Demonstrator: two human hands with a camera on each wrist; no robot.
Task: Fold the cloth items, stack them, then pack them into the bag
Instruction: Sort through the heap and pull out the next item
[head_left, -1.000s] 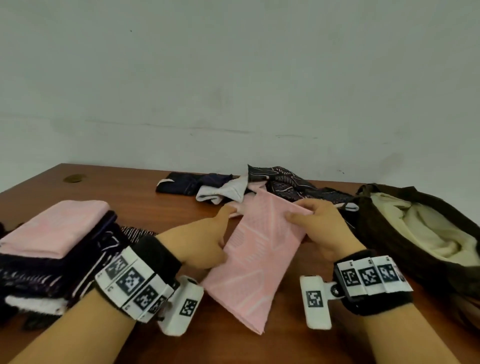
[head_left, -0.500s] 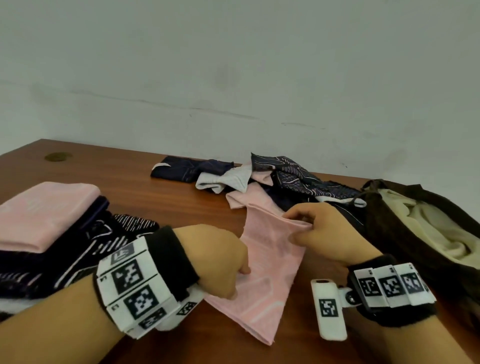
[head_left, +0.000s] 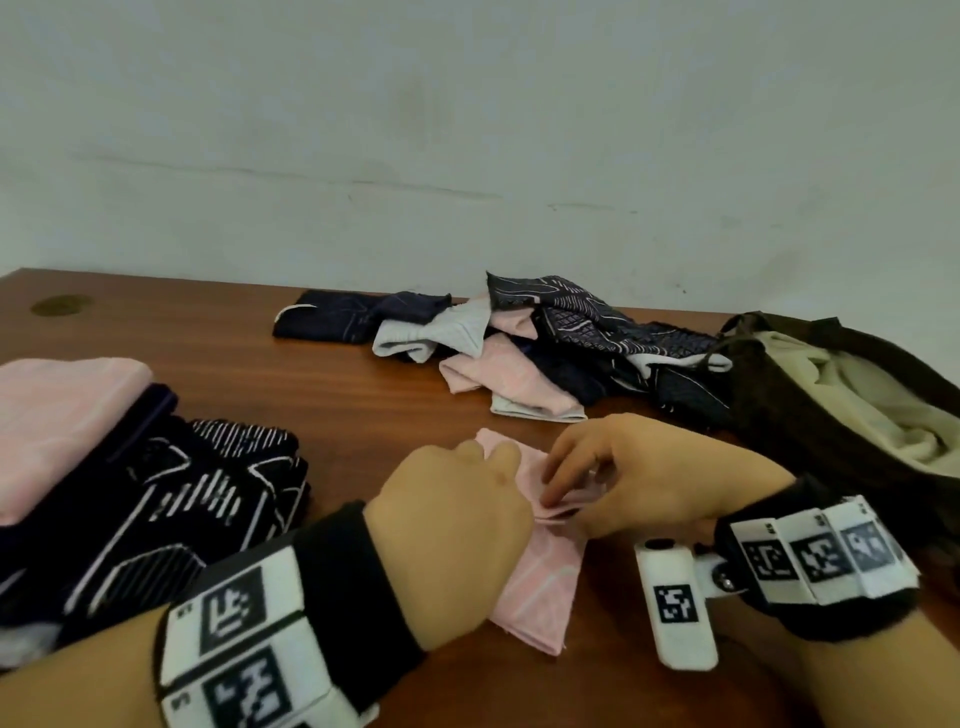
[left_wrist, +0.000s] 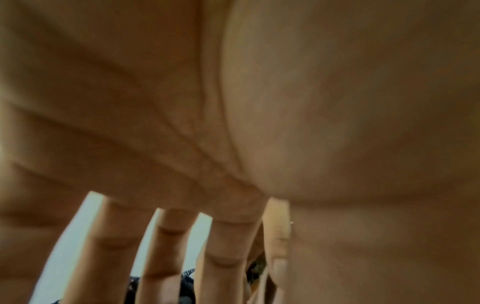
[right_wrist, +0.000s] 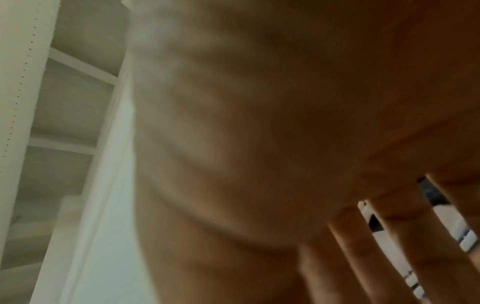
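A pink patterned cloth (head_left: 540, 577) lies on the wooden table (head_left: 337, 395) in front of me, doubled over on itself. My left hand (head_left: 457, 519) grips its left side, thumb on top near the far corner. From the right, my right hand (head_left: 618, 478) pinches the folded layers, fingertips pointing down at the fold. A stack of folded cloths (head_left: 130, 478), pink on top of dark patterned ones, stands at the left. Loose unfolded cloths (head_left: 524, 348) lie in a heap at the back. The dark bag (head_left: 810, 415) sits open at the right. Both wrist views show mostly palm and fingers (left_wrist: 166, 257) (right_wrist: 405, 236).
The bag has a cream lining (head_left: 852, 410) and reaches the table's right side. A round cap (head_left: 61, 305) is set in the table at the far left. A plain wall (head_left: 467, 156) rises behind the table. Bare wood shows between the stack and the heap.
The pink cloth was held spread out near the heap; it has been drawn toward me and doubled over. Both hands have come close together over it.
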